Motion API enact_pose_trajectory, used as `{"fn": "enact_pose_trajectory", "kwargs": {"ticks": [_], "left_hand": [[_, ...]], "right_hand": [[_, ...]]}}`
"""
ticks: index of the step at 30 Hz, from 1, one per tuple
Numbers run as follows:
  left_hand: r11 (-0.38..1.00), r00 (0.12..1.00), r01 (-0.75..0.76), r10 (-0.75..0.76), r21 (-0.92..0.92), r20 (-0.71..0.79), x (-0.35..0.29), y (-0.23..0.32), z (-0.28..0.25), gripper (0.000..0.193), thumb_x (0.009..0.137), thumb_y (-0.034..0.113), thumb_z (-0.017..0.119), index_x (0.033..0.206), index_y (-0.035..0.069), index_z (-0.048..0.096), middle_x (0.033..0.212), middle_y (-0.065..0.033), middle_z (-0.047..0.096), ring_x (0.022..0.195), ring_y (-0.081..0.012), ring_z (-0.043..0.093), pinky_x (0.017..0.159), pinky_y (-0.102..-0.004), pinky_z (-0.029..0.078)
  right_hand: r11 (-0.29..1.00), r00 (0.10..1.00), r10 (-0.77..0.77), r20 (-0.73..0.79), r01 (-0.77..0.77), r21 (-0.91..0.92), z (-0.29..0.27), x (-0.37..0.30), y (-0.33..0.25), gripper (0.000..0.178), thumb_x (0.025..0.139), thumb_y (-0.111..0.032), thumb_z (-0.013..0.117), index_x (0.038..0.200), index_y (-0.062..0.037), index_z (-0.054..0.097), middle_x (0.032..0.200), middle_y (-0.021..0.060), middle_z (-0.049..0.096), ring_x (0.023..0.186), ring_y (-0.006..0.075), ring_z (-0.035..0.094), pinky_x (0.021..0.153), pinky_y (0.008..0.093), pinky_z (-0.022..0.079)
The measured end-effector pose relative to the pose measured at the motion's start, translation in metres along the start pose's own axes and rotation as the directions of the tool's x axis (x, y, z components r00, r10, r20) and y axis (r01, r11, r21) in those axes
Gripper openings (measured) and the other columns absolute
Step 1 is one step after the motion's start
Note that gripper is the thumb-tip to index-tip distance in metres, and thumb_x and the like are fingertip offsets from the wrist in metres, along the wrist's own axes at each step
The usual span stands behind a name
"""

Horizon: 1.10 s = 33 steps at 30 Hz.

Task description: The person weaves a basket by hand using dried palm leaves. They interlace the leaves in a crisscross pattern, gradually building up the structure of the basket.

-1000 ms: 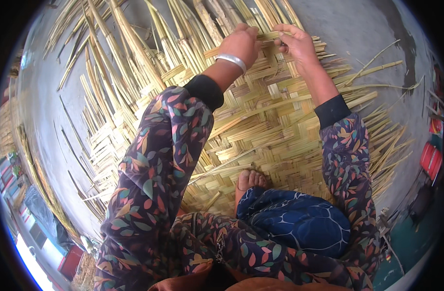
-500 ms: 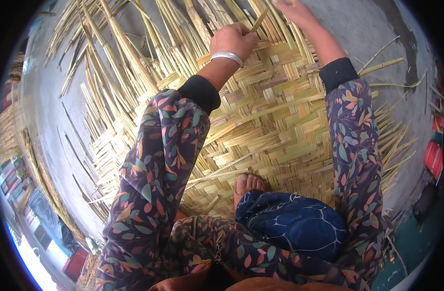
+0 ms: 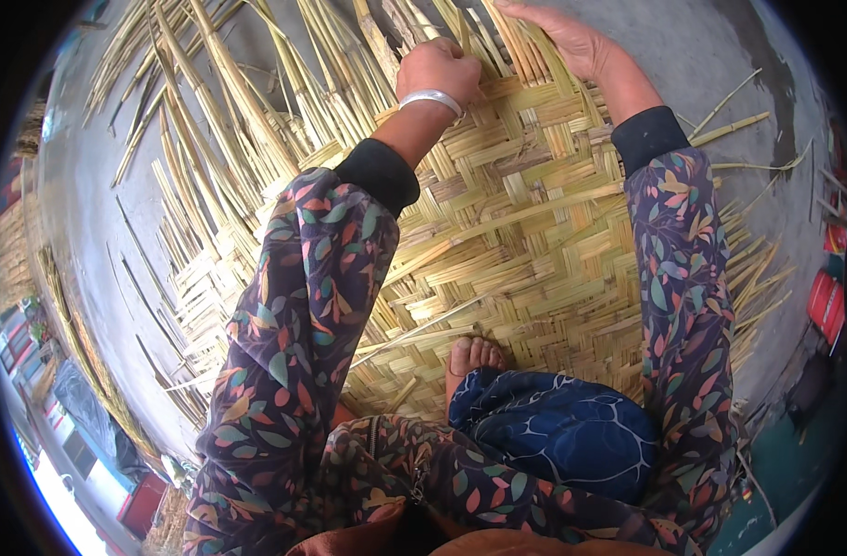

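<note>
A half-woven mat of split yellow-green reeds (image 3: 534, 222) lies on the floor under me, its unwoven strips fanning out past the far edge. At that edge my left hand (image 3: 439, 72), with a silver bangle on its wrist, is closed in a fist on a reed strip (image 3: 462, 32); its fingertips are mostly hidden beneath the knuckles. My right hand (image 3: 571, 42) is farther right, curved round several upright reed strips (image 3: 545, 54), thumb side toward the left. The top border of the picture cuts off part of it.
My bare foot (image 3: 474, 354) rests on the mat beside blue patterned cloth (image 3: 562, 431). Loose split reeds (image 3: 178, 120) spread over the grey floor at left. More strip ends (image 3: 752, 278) stick out at right. A red object (image 3: 824, 301) stands at the far right.
My right hand has come down and left, its palm now against the strips. My left hand has shifted slightly up and left; the short strip end that jutted from it no longer shows.
</note>
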<state>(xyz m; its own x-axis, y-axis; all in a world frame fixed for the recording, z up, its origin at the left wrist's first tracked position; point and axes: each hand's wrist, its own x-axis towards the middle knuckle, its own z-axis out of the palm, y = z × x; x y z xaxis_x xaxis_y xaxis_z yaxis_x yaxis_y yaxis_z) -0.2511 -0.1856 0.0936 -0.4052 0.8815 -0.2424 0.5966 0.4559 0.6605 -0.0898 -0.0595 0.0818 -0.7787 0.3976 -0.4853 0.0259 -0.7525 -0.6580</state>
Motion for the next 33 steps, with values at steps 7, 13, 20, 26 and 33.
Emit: {"fn": "enact_pose_trajectory", "kwargs": {"ticks": [7, 13, 20, 26, 33], "left_hand": [[0.996, 0.998, 0.006, -0.012, 0.089, 0.066, 0.001, -0.003, 0.009, 0.031, 0.079, 0.038, 0.062, 0.091, 0.011, 0.072, 0.095, -0.0141, 0.069, 0.093, -0.0309, 0.064, 0.083, -0.0385, 0.050], [0.983, 0.985, -0.156, 0.149, 0.092, 0.083, -0.007, -0.019, 0.015, 0.026, 0.083, 0.029, 0.061, 0.097, 0.010, 0.070, 0.100, -0.0154, 0.065, 0.092, -0.0327, 0.064, 0.083, -0.0398, 0.050], [0.808, 0.793, -0.510, 0.575, 0.296, -0.201, -0.040, -0.048, 0.047, 0.031, 0.081, 0.018, 0.059, 0.110, 0.006, 0.062, 0.107, -0.0110, 0.057, 0.097, -0.0302, 0.056, 0.085, -0.0413, 0.047], [0.715, 0.789, -0.504, 0.609, 0.484, -0.079, -0.050, -0.038, 0.046, 0.033, 0.083, 0.024, 0.054, 0.111, 0.007, 0.059, 0.109, -0.0069, 0.052, 0.106, -0.0247, 0.049, 0.086, -0.0395, 0.042], [0.652, 0.716, -0.647, 0.698, 0.395, 0.021, -0.059, -0.046, 0.045, 0.036, 0.086, 0.031, 0.054, 0.114, 0.008, 0.059, 0.122, -0.0095, 0.052, 0.116, -0.0286, 0.046, 0.093, -0.0405, 0.042]], "right_hand": [[0.988, 0.992, -0.126, 0.013, 0.127, -0.093, 0.017, -0.013, 0.004, 0.029, 0.091, -0.021, 0.060, 0.112, -0.0005, 0.060, 0.090, 0.0136, 0.069, 0.074, 0.0224, 0.069, 0.063, 0.0356, 0.059], [0.965, 0.979, -0.186, -0.084, 0.167, -0.200, 0.025, -0.012, 0.008, 0.035, 0.088, -0.018, 0.061, 0.119, -0.0005, 0.054, 0.096, 0.0135, 0.067, 0.080, 0.0212, 0.067, 0.068, 0.0352, 0.058], [0.887, 0.940, -0.261, -0.222, 0.143, -0.438, 0.023, -0.012, 0.015, 0.046, 0.086, -0.014, 0.061, 0.129, -0.0021, 0.047, 0.103, 0.0120, 0.064, 0.088, 0.0188, 0.063, 0.075, 0.0326, 0.053], [0.855, 0.929, -0.288, -0.231, 0.140, -0.499, 0.025, -0.018, 0.018, 0.048, 0.086, -0.013, 0.061, 0.130, -0.0016, 0.046, 0.108, 0.0131, 0.062, 0.095, 0.0190, 0.061, 0.078, 0.0338, 0.052], [0.474, 0.641, -0.670, -0.374, -0.018, -0.880, 0.023, -0.064, 0.041, 0.053, 0.081, -0.011, 0.060, 0.131, -0.0004, 0.045, 0.116, 0.0191, 0.059, 0.097, 0.0225, 0.060, 0.085, 0.0310, 0.049]]}}
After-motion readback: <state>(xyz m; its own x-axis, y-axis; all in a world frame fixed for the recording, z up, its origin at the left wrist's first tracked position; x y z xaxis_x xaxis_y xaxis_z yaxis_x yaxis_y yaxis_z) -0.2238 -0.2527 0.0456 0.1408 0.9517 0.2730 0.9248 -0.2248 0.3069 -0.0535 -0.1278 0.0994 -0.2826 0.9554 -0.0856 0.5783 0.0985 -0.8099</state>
